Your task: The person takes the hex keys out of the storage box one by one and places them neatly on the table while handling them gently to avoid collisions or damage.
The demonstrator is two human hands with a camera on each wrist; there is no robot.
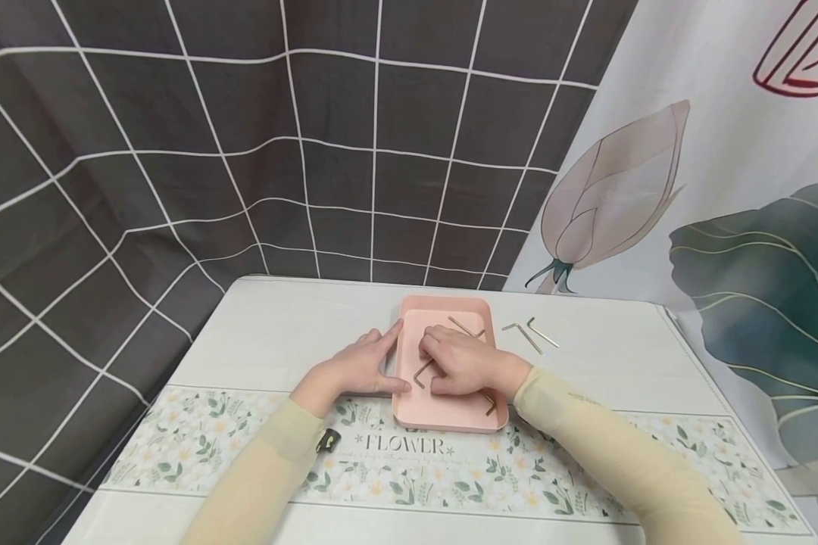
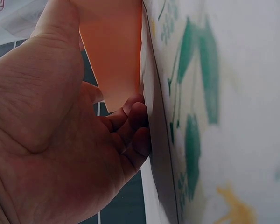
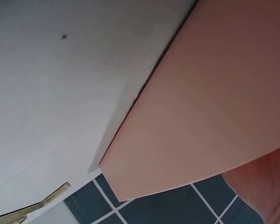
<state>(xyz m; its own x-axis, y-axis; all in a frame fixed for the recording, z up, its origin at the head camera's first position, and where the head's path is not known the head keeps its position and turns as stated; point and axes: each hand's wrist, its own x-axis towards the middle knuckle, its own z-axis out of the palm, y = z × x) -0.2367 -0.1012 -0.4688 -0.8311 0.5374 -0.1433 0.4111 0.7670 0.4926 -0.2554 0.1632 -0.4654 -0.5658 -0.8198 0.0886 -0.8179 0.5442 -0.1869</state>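
Observation:
A pink rectangular tray [image 1: 450, 418] lies on the table with several L-shaped hex keys in it. My right hand [image 1: 466, 362] reaches down into the tray, fingers bent, beside one hex key [image 1: 419, 376] that runs partly under it. Whether the fingers grip that key is hidden. Another hex key [image 1: 466, 327] lies toward the tray's far end, and more show by the right wrist. At the tray's left side, my left hand [image 1: 361, 367] is spread, thumb and forefinger touching the rim. In the left wrist view, its other fingers [image 2: 137, 114] bend loosely beside the tray wall [image 2: 114, 56].
Two hex keys lie on the white table right of the tray, one [image 1: 528, 338] nearer it and one [image 1: 544, 333] farther off. A flowered band with lettering [image 1: 405, 443] crosses the tabletop. Dark checked cloth [image 1: 327, 174] hangs behind.

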